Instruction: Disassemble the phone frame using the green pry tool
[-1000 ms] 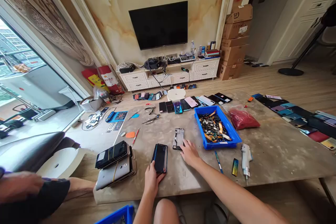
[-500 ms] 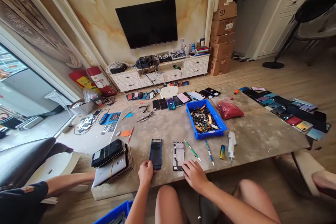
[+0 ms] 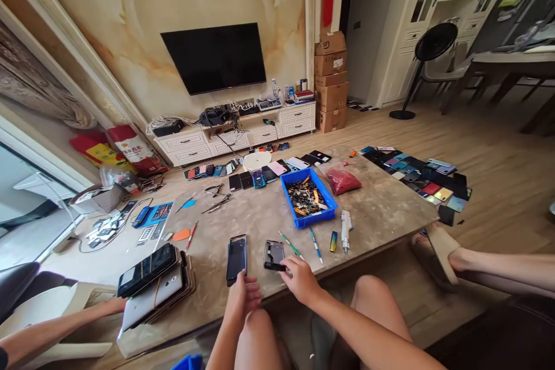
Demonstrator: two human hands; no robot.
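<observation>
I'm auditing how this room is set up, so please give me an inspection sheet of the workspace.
Surface: mottled, worn table top.
Job's things: black phone and stripped phone frame, side by side, apart.
Clutter: blue tray of phone parts, red bag, rubber-banded phone stacks, white handheld power tool.
Hands: left hand open, just below the phone; right hand with fingers at the frame's lower edge.
Cables: tangle on the white cabinet; thin cable on the floor.
Surroundings: wall TV, stacked cardboard boxes, another person's arm at lower left.
</observation>
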